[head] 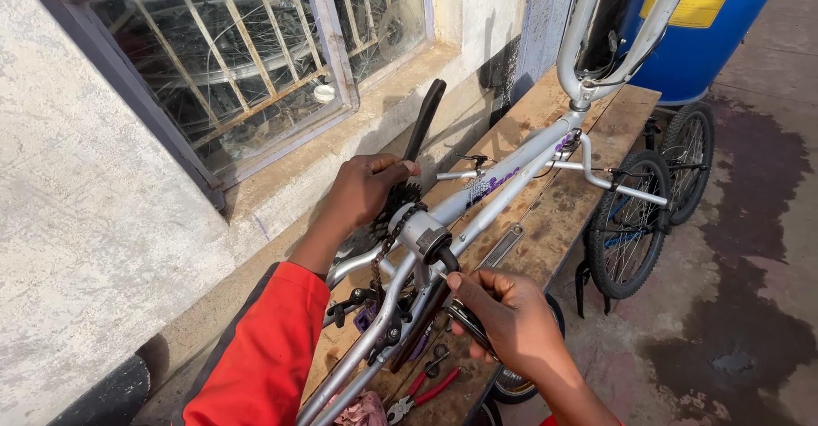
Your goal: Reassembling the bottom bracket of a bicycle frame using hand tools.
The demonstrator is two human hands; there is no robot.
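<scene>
Steady the chainring side firmly and keep the tool square on the bottom bracket point(423, 235), so it will not slip. The left hand point(362, 189) is clenched on the black crank arm point(423, 121); the right hand point(503, 311) grips a dark tool point(464, 319). The silver bicycle frame point(503, 189), scuffed, with purple lettering, lies along the wooden table point(588, 183), near its wall-side edge.

Two hands point(366, 189), one silver frame point(503, 183), one crank point(423, 119), one chain point(388, 243), one pliers point(422, 392), two small wheels point(626, 221), one blue barrel point(707, 25), one worktop point(554, 221)
</scene>
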